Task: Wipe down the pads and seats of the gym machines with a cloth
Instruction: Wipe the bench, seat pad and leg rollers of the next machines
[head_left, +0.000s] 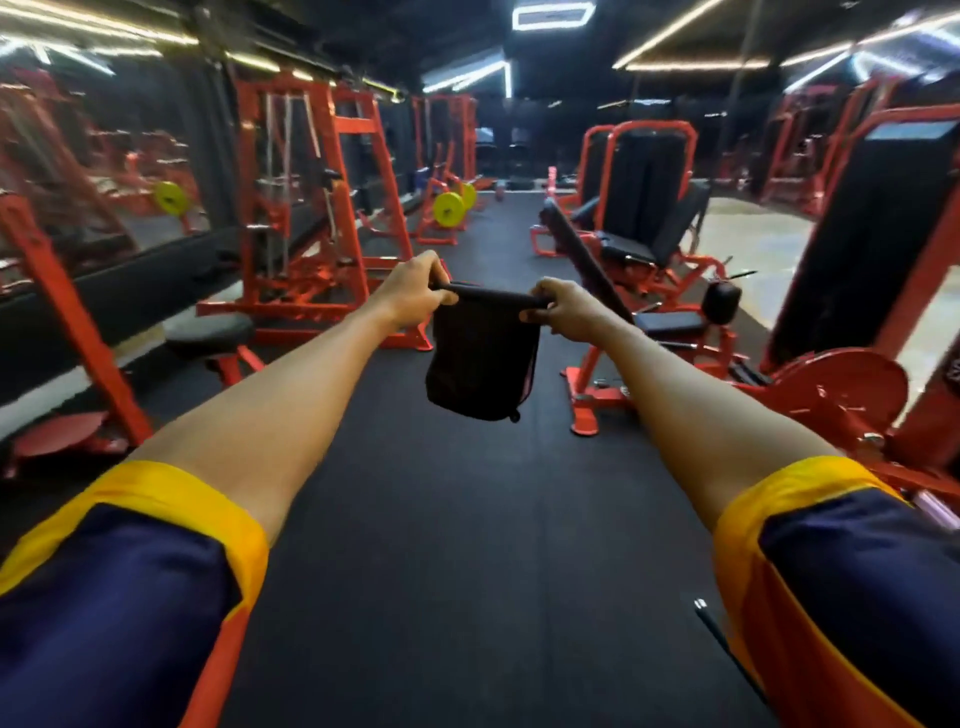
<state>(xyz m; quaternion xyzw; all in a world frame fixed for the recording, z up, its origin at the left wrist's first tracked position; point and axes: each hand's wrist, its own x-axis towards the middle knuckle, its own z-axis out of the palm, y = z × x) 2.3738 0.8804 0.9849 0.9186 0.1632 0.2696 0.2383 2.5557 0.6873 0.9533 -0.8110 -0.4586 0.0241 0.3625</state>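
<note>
From the head camera, both arms reach straight out in front at about chest height, elbows nearly locked, sleeves navy with yellow cuffs. The left hand (415, 291) pinches one top corner of a black cloth (480, 358) and the right hand (563, 309) pinches the other, so the top edge runs taut between them and the rest hangs loose in the air above the black rubber floor (467, 545). Red machines line both sides of the aisle: a round black seat (210, 330) sits to the left, and a long black bench pad (582, 254) slopes just beyond the right hand
</note>
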